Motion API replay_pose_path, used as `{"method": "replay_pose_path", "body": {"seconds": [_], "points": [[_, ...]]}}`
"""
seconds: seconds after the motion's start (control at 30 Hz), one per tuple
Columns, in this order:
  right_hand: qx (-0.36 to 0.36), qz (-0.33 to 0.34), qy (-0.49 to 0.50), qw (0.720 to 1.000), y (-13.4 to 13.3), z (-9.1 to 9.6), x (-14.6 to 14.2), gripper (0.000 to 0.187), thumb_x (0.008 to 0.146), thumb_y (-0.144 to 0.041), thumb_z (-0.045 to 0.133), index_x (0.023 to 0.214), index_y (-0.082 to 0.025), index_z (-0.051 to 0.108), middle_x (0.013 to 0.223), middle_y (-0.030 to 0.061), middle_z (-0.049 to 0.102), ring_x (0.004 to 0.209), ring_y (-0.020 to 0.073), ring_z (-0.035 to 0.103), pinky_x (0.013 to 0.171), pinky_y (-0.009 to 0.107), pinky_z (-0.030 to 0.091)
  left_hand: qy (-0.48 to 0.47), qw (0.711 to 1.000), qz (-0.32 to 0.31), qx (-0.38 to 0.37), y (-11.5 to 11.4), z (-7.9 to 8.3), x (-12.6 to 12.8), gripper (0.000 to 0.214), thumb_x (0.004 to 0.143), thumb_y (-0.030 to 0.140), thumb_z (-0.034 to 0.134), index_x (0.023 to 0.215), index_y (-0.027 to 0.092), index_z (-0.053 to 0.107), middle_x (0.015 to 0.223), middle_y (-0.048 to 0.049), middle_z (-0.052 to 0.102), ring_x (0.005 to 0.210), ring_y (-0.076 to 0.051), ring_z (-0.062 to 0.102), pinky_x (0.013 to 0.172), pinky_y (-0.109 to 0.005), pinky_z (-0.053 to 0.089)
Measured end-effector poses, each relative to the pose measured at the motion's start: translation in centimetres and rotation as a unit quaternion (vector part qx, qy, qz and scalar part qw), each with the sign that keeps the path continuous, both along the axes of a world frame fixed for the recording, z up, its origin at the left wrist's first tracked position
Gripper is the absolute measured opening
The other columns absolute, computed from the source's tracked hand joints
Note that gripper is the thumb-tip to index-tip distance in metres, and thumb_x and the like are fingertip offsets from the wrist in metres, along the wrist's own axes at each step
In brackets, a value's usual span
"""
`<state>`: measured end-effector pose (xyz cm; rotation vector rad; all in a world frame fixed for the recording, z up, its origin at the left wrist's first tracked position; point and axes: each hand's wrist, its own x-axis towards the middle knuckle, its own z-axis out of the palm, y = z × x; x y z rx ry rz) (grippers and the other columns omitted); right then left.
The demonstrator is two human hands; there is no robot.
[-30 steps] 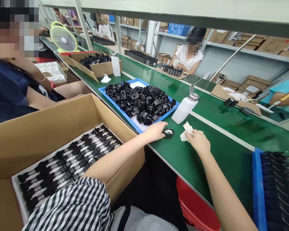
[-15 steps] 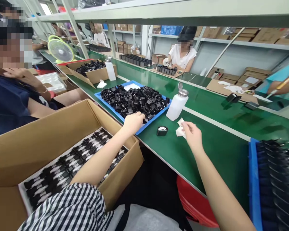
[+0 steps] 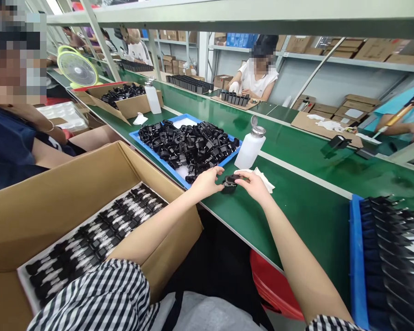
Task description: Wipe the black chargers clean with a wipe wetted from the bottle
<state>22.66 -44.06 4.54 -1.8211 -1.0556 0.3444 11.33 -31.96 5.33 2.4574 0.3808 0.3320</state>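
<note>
My left hand (image 3: 207, 182) and my right hand (image 3: 253, 185) meet over the green belt, on either side of a small black plastic part (image 3: 229, 181). The left fingers pinch the part's near side. The right hand is closed on a white cloth (image 3: 267, 180) that sticks out behind it, and its fingertips touch the part. Just behind the hands a blue tray (image 3: 158, 159) holds a heap of the same black parts (image 3: 189, 142). A white dispenser bottle (image 3: 248, 148) with a metal cap stands beside the tray.
A cardboard box (image 3: 72, 184) at my left holds rows of black parts. Another blue tray (image 3: 356, 257) of parts sits at the right edge, with a red bin (image 3: 279, 289) below the belt. Other people work on my left and across the belt.
My left hand came back from the tray's heap to the belt. My right hand moved left with the cloth. Both now close on the black part that lay alone on the belt.
</note>
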Motion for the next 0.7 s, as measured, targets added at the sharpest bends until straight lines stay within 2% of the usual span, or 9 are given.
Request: {"method": "replay_pose_path", "body": {"seconds": [0.1,0.23,0.33,0.53,0.7], "points": [[-0.044,0.012,-0.052,0.998,0.1,-0.2,-0.2,0.017,0.065,-0.019,0.049,0.08,-0.019,0.057,0.087,0.0011,0.056,0.079,0.0154,0.048,0.069,0.028,0.039,0.033,0.998,-0.013,-0.05,0.0,-0.1,0.3,0.041,0.058,0.029,0.057,0.096,0.017,0.049,0.086,-0.0007,0.057,0.07,-0.011,0.053,0.065,-0.022,0.041],[-0.099,0.014,-0.045,0.994,0.0,-0.2,-0.3,0.03,0.065,-0.017,0.051,0.095,-0.018,0.054,0.094,0.003,0.054,0.075,0.0143,0.049,0.066,0.027,0.04,0.045,0.998,0.0,-0.038,-0.3,-0.1,0.6,0.031,0.062,0.029,0.053,0.091,0.018,0.054,0.071,0.0013,0.059,0.065,-0.012,0.053,0.062,-0.022,0.039],[-0.122,0.017,-0.056,0.991,-0.2,-0.2,-0.2,0.03,0.065,-0.016,0.053,0.094,-0.018,0.054,0.092,0.0031,0.054,0.072,0.0135,0.05,0.065,0.027,0.04,0.042,0.999,-0.007,0.0,-0.5,0.0,0.5,0.03,0.061,0.028,0.052,0.089,0.018,0.055,0.07,0.001,0.059,0.065,-0.012,0.053,0.061,-0.022,0.038],[-0.106,0.041,-0.053,0.992,-0.2,-0.4,0.0,0.024,0.061,-0.014,0.057,0.085,-0.018,0.055,0.086,0.0009,0.055,0.079,0.0142,0.05,0.067,0.025,0.04,0.053,0.994,-0.04,0.092,-0.6,0.4,0.5,0.025,0.063,0.028,0.05,0.086,0.02,0.057,0.073,-0.0002,0.059,0.067,-0.014,0.052,0.056,-0.021,0.037],[-0.165,0.051,-0.084,0.981,0.1,0.9,-0.1,0.02,0.06,-0.015,0.06,0.079,-0.018,0.056,0.081,-0.0002,0.057,0.076,0.0153,0.051,0.07,0.027,0.038,0.126,0.978,-0.068,0.148,-0.2,1.9,1.6,0.024,0.061,0.031,0.054,0.078,0.016,0.061,0.062,-0.0027,0.057,0.06,-0.016,0.052,0.052,-0.023,0.035]]}}
